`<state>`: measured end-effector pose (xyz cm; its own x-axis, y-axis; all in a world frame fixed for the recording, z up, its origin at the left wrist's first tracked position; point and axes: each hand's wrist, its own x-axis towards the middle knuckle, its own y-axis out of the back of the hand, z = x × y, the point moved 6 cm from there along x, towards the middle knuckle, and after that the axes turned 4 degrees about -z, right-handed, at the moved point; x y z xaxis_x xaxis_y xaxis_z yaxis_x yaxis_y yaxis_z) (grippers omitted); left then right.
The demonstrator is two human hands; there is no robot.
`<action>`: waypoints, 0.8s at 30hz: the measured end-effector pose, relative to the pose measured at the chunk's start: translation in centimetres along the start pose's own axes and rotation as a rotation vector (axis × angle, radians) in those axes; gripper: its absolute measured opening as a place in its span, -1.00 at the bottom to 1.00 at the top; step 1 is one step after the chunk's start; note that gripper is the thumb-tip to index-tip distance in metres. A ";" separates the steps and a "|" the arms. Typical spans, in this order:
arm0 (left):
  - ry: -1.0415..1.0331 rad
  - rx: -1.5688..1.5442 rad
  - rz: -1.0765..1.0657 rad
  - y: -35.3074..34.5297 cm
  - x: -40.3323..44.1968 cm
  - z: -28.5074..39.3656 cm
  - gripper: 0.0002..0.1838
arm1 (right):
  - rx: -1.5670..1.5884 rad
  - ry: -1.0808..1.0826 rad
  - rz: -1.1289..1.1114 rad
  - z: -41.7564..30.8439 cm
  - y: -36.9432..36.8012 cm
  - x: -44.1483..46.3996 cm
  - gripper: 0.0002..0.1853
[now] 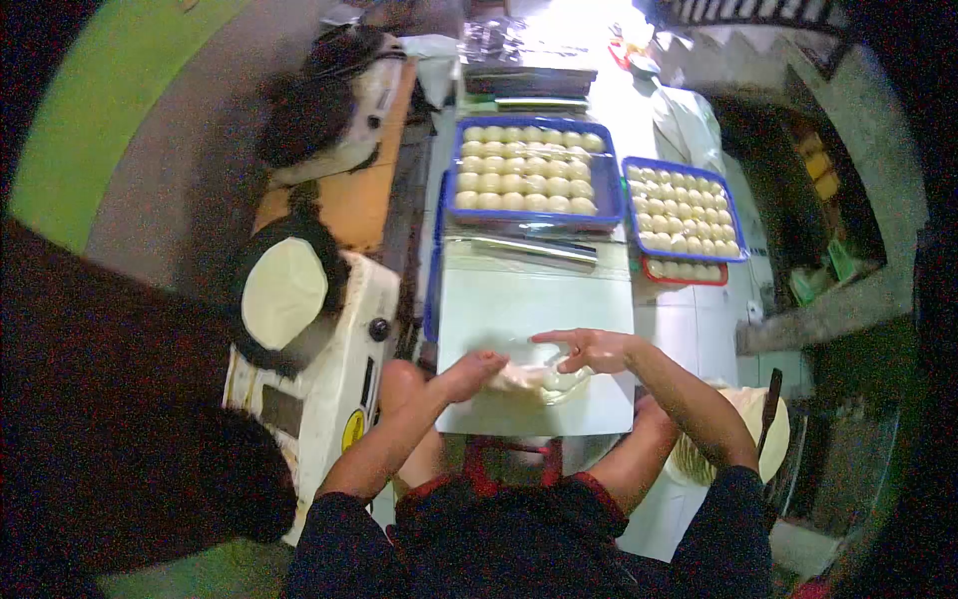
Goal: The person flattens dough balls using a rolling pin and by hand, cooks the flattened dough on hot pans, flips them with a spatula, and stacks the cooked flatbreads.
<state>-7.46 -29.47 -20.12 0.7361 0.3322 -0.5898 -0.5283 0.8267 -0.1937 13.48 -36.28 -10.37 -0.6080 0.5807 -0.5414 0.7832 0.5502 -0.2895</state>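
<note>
A thin, pale, shiny sheet of dough (534, 379) lies stretched out and crumpled on the white work board (529, 309) in front of me. My left hand (473, 376) is closed, its fingers pinching the sheet's left end. Over the sheet's right side is my right hand (597, 350), index finger stretched out to the left and thumb apart from it. Its lower fingertips are close to the dough; whether they touch it I cannot tell.
Blue trays of dough balls, one (609, 205) ahead and another (740, 240) to the right, lie under clear film. A red tray (689, 280) sits beneath the right one. At left, a round flatbread (286, 293) lies in a dark pan on a stove (374, 290). Stacked flatbreads (768, 424) stand at right.
</note>
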 end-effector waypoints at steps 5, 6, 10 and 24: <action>0.042 -0.373 -0.095 0.1 -8.0 -7.0 -0.58 | -0.287 -0.030 -0.160 -7.4 -7.9 2.8 -0.23; -0.007 -0.480 -0.105 0.1 -10.6 -7.4 -0.60 | -0.329 -0.072 -0.200 -10.5 -10.8 3.1 -0.28; -0.169 -0.488 0.108 2.9 -27.6 -4.6 -0.65 | -0.652 -0.005 -0.437 -18.1 -21.7 11.5 -0.29; -0.190 0.319 1.416 17.7 -69.1 -11.0 -0.61 | -1.298 0.953 -0.443 -29.1 -52.2 38.9 -0.53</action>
<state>-72.35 -42.87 8.59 -0.2506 0.9679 -0.0202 -0.7468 -0.1799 0.6403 -54.84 -24.99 6.68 -0.9761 0.1193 0.1816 0.2170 0.5764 0.7878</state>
